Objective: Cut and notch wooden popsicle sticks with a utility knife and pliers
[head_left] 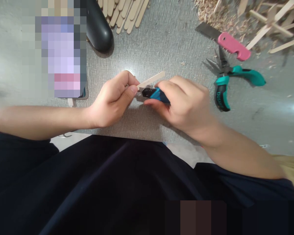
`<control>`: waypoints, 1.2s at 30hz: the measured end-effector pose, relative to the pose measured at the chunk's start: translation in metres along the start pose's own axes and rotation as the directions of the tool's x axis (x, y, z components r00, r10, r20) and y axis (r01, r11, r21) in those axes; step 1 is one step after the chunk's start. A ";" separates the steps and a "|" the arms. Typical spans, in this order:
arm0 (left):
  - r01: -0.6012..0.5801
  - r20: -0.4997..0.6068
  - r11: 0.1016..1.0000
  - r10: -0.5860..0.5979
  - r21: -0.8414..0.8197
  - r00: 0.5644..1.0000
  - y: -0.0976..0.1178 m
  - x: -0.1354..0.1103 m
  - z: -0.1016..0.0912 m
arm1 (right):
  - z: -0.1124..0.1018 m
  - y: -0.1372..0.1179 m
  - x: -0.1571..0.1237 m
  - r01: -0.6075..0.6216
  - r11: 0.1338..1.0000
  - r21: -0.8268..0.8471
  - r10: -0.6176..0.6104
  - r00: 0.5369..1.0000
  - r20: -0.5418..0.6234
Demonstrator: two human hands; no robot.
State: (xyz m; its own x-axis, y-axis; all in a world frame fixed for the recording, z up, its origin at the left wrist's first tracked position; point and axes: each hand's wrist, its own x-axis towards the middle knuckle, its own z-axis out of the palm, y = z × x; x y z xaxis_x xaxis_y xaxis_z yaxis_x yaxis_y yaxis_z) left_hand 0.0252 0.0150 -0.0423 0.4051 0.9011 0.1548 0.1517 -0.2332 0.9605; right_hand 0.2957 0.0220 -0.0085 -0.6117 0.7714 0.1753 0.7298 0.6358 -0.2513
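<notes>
Pinched between the thumb and fingers of my left hand (116,98) is a flat wooden craft stick (152,80), its rounded free end pointing up to the right. My right hand (186,101) is wrapped round a blue and black utility knife (156,94). The knife's short blade lies just below the stick, close to my left thumb; whether it touches the wood I cannot make out. The rear of the knife is hidden inside my right palm.
Teal and black pliers (225,71) lie spread at the right, below a pink-handled knife (234,45). Shavings (210,13) and cut sticks (271,23) cover the upper right. Several craft sticks (129,13), a black rounded object (100,27) and a blurred-out phone-like device (61,55) are at the upper left.
</notes>
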 end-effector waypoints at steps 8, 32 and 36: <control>-0.006 -0.062 0.999 0.004 -0.040 0.998 -0.004 -0.001 0.005 | 0.001 0.003 0.000 0.021 0.996 -0.089 -0.034 0.987 -0.156; 0.102 -0.071 0.994 -0.104 -0.031 0.992 0.014 0.001 0.006 | -0.004 0.004 -0.002 -0.046 0.989 0.143 0.042 0.998 0.036; 0.062 -0.079 0.997 -0.066 -0.045 0.995 0.010 0.001 0.007 | -0.004 0.005 -0.001 -0.049 0.993 0.107 0.047 0.999 0.019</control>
State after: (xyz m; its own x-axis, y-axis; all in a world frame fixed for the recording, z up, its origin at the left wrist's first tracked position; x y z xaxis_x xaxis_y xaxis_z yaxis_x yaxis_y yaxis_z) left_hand 0.0331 0.0111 -0.0342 0.3213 0.9406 0.1092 0.1358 -0.1599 0.9777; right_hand 0.3016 0.0243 -0.0061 -0.5821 0.8001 0.1449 0.7220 0.5906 -0.3604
